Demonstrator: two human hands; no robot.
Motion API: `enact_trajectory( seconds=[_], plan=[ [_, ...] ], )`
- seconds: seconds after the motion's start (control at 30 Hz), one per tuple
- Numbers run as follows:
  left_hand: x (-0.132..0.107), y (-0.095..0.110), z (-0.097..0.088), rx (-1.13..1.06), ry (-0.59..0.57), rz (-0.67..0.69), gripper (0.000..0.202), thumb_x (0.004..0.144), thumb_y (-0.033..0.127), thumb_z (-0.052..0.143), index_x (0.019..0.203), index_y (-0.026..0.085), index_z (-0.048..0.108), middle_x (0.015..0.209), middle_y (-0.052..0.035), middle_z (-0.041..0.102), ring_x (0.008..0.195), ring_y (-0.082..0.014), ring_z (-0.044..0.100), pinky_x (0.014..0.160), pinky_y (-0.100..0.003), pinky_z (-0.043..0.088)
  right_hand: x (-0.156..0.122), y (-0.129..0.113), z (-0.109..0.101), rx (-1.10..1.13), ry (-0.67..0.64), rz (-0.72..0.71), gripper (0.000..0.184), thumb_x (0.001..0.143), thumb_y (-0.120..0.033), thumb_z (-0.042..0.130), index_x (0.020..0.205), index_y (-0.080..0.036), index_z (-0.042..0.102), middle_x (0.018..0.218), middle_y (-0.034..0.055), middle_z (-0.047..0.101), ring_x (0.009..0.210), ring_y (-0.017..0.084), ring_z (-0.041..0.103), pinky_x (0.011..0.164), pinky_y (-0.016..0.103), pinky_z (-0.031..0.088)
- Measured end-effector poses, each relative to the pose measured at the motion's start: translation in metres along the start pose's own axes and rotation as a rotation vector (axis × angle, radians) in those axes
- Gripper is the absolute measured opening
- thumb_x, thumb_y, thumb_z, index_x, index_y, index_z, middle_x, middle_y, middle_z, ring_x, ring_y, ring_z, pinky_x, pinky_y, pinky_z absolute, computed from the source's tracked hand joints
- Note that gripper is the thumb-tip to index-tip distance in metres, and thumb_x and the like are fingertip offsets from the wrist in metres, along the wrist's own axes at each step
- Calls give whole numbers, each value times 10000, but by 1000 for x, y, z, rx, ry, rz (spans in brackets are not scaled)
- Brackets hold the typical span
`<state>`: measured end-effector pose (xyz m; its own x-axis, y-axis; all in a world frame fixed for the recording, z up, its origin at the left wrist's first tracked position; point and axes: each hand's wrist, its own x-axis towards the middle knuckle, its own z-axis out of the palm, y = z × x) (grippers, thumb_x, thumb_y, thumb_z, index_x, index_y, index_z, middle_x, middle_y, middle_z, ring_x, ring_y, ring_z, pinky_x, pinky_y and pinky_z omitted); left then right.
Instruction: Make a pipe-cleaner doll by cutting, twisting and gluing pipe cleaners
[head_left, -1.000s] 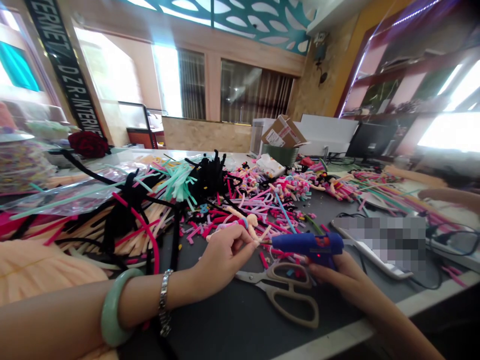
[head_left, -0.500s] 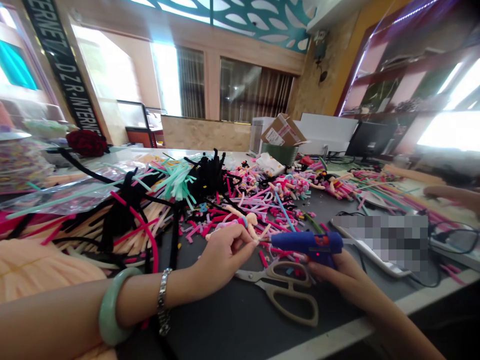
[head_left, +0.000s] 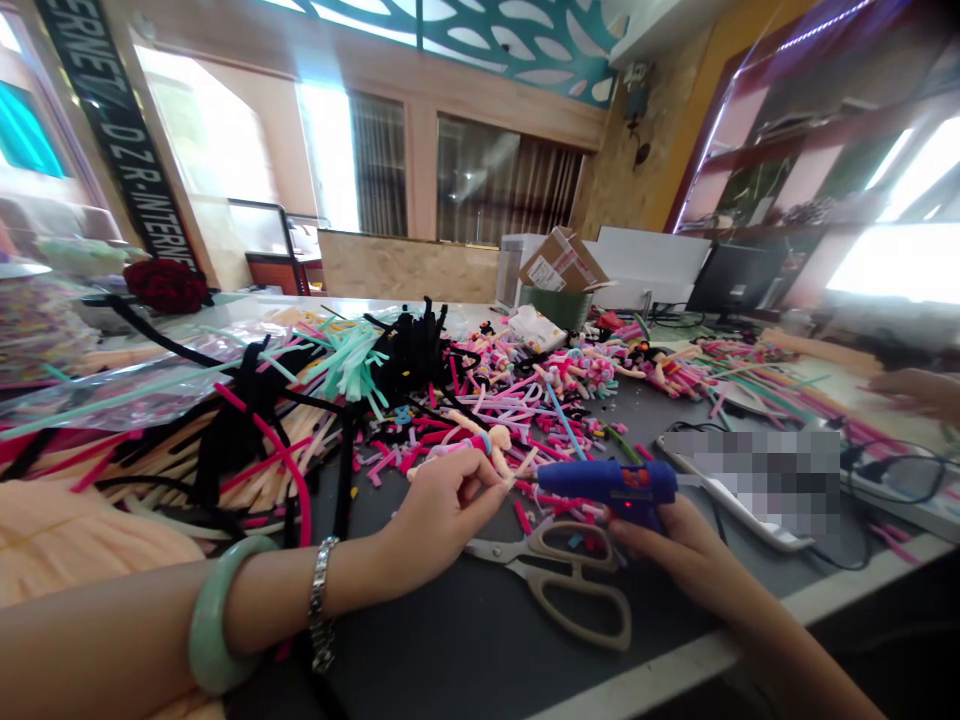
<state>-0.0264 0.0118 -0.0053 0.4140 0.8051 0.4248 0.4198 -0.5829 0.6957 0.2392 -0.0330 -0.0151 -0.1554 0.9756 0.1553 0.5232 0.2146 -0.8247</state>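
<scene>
My left hand (head_left: 442, 510) pinches a small pipe-cleaner doll (head_left: 498, 450), cream-coloured with pink and blue parts, between thumb and forefinger. Part of the doll is hidden behind the fingers. In my right hand (head_left: 667, 545) is a blue glue gun (head_left: 600, 482), held by its handle, a small red light glowing on its side. Its nozzle points left and comes close to the pinched fingertips; whether it touches the doll I cannot tell. Beneath and between both hands lie beige-handled scissors (head_left: 577, 580) on the dark tabletop.
Piled pipe-cleaner pieces (head_left: 517, 400) cover the middle, with black (head_left: 412, 350) and mint bundles (head_left: 351, 365) behind. Long cream stems (head_left: 300, 460) lie left. A white-edged device (head_left: 750, 490), partly blurred out, lies right with cables. Another person's hand (head_left: 911, 390) is at the far right.
The view has shifted slightly. Both my hands keep their hold on the doll and the glue gun. The other person's hand has moved a little to the right.
</scene>
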Motion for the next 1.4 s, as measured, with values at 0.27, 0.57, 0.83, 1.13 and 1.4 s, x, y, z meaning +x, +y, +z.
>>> enact_trajectory(
  seconds=[0.27, 0.57, 0.83, 1.13, 1.4],
  plan=[
    [1, 0, -1, 4, -8, 8, 246, 848, 310, 526, 657, 155, 523, 544, 62, 355, 504, -82, 331, 486, -208, 272, 3, 2, 2, 1, 164, -6, 331, 755, -468, 631, 796, -142, 677, 653, 29, 625, 568, 158, 523, 535, 266, 422],
    [1, 0, 1, 2, -17, 2, 235, 838, 310, 532, 661, 155, 531, 543, 60, 369, 502, -82, 341, 482, -206, 278, 13, 14, -11, -55, 795, 78, 338, 742, -422, 636, 957, -161, 621, 853, 67, 656, 721, 209, 573, 641, 303, 448],
    [3, -3, 2, 35, -18, 23, 241, 836, 315, 532, 654, 156, 526, 546, 63, 371, 506, -84, 353, 505, -213, 291, 32, 39, -31, -93, 712, 126, 318, 774, -348, 570, 1013, -140, 595, 813, 64, 654, 688, 212, 593, 631, 320, 461],
    [3, -4, 3, 22, -47, 20, 237, 834, 326, 536, 664, 160, 535, 534, 67, 348, 501, -86, 350, 499, -210, 291, 73, 48, -34, -230, 697, 228, 227, 888, -304, 557, 1045, -144, 591, 1017, 55, 626, 881, 178, 610, 782, 382, 501],
    [2, 0, 1, 1, -48, 28, 230, 824, 313, 539, 651, 161, 524, 526, 69, 348, 494, -87, 347, 498, -212, 290, 83, 64, -21, -238, 740, 271, 298, 901, -303, 544, 1163, -162, 547, 1165, 81, 575, 972, 204, 595, 813, 411, 508]
  ],
)
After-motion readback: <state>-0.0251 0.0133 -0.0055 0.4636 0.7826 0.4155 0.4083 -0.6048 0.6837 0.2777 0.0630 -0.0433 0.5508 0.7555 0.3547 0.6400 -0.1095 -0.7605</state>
